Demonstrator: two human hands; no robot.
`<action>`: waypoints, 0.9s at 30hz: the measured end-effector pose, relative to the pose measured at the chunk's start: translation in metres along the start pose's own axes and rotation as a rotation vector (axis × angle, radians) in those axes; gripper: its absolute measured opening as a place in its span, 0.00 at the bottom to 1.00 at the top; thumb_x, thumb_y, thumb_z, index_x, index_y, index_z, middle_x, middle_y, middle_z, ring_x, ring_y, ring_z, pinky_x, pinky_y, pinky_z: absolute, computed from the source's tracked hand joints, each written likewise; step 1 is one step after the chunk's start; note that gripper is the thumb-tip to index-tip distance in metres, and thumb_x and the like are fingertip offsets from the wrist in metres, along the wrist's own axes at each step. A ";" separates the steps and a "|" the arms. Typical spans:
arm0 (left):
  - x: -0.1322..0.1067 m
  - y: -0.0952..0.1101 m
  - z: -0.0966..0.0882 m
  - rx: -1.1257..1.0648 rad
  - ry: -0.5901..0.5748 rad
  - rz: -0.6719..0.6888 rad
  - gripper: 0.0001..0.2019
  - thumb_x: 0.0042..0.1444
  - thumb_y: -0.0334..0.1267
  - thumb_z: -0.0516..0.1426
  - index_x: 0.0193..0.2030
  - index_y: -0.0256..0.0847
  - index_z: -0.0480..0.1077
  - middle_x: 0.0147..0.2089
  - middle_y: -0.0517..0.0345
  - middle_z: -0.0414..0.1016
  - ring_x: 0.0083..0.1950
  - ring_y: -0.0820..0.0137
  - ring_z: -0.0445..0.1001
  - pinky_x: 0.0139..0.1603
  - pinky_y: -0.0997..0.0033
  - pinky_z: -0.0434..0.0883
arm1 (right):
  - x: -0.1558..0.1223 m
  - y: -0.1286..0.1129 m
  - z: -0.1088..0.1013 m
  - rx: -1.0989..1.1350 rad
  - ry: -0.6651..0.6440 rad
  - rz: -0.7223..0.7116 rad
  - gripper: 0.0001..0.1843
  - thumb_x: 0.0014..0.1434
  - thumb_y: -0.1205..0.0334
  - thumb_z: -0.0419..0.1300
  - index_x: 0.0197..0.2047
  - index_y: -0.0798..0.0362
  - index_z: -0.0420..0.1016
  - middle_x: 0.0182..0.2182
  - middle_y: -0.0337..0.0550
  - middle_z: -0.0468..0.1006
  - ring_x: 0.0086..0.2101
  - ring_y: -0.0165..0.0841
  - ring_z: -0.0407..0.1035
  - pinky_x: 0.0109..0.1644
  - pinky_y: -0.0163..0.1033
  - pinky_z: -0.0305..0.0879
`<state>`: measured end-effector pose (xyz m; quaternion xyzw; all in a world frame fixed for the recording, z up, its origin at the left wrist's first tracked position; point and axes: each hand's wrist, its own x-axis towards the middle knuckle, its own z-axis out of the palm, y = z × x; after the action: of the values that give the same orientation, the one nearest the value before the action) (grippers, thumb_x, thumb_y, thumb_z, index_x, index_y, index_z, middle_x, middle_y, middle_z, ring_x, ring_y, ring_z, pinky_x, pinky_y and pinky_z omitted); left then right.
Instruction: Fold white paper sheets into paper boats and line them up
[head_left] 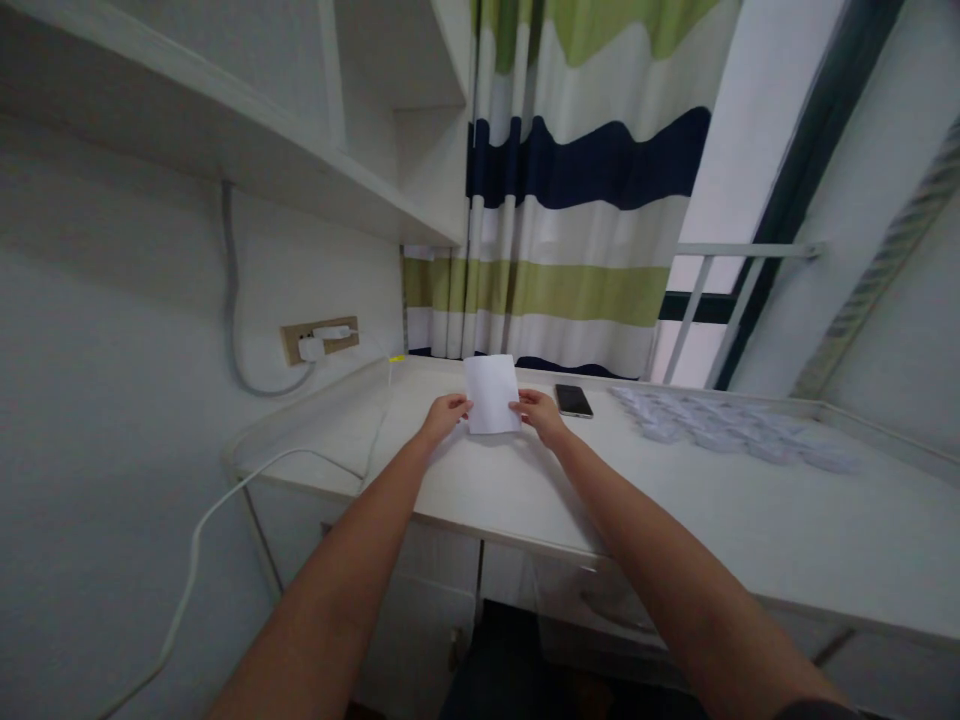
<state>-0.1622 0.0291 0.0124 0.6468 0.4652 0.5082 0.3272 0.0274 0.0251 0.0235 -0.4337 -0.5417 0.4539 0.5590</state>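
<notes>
Two hands pinch white paper sheet (492, 393), held upright above tabletop (675, 510), just left of phone (574, 400). Left hand (445, 413) takes edge far from phone, right hand (539, 412) edge nearest phone. Judgement: equal light pinch, both sides level, should avoid creasing. Forearms stretched forward, converging, wrists low.

The sheet of paper (492, 393) is seen to be plain white, and the same white is shown by the desk (675, 520), the cable (195, 540) and the scattered paper pieces (727, 425). The curtain (570, 200) is patterned in broad wavy horizontal bands, in which white is alternated with light green and dark navy. The phone (574, 401) is finished in black, and the socket plate (320, 340) is coloured a dull tan.
</notes>
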 end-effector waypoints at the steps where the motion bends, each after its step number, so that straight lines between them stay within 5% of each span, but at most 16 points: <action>1: 0.000 0.005 0.010 -0.011 -0.021 0.004 0.08 0.46 0.39 0.55 0.27 0.35 0.69 0.25 0.59 0.70 0.26 0.75 0.67 0.28 0.76 0.62 | -0.004 -0.002 -0.012 -0.015 0.008 -0.002 0.10 0.38 0.69 0.62 0.28 0.55 0.69 0.23 0.36 0.73 0.25 0.27 0.67 0.30 0.33 0.64; 10: -0.002 0.041 0.116 0.007 -0.149 0.047 0.06 0.44 0.34 0.54 0.20 0.35 0.67 0.19 0.62 0.66 0.23 0.77 0.64 0.24 0.78 0.61 | -0.047 -0.016 -0.124 -0.136 0.199 0.003 0.11 0.36 0.67 0.64 0.16 0.56 0.63 0.14 0.34 0.67 0.18 0.24 0.62 0.24 0.31 0.64; 15: -0.013 0.049 0.161 -0.077 -0.210 -0.023 0.05 0.44 0.35 0.55 0.23 0.34 0.68 0.21 0.60 0.68 0.24 0.77 0.66 0.24 0.79 0.63 | -0.072 -0.012 -0.163 -0.102 0.216 0.014 0.13 0.35 0.64 0.65 0.16 0.55 0.61 0.13 0.32 0.64 0.18 0.23 0.60 0.24 0.31 0.63; 19: -0.019 0.046 0.169 -0.156 -0.228 -0.063 0.06 0.44 0.36 0.57 0.27 0.34 0.68 0.23 0.60 0.69 0.23 0.77 0.65 0.23 0.79 0.62 | -0.080 -0.003 -0.167 -0.101 0.206 0.074 0.14 0.34 0.64 0.64 0.15 0.55 0.59 0.13 0.32 0.63 0.17 0.23 0.60 0.21 0.30 0.60; 27: -0.029 0.051 0.157 -0.299 -0.238 -0.142 0.03 0.42 0.29 0.57 0.23 0.35 0.64 0.21 0.63 0.65 0.22 0.78 0.65 0.26 0.76 0.65 | -0.087 -0.006 -0.156 -0.037 0.193 0.062 0.13 0.34 0.65 0.64 0.18 0.55 0.61 0.16 0.32 0.65 0.19 0.23 0.62 0.24 0.30 0.62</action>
<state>0.0006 -0.0081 0.0054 0.6121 0.3870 0.4671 0.5073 0.1835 -0.0597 0.0051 -0.5022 -0.4799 0.4172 0.5860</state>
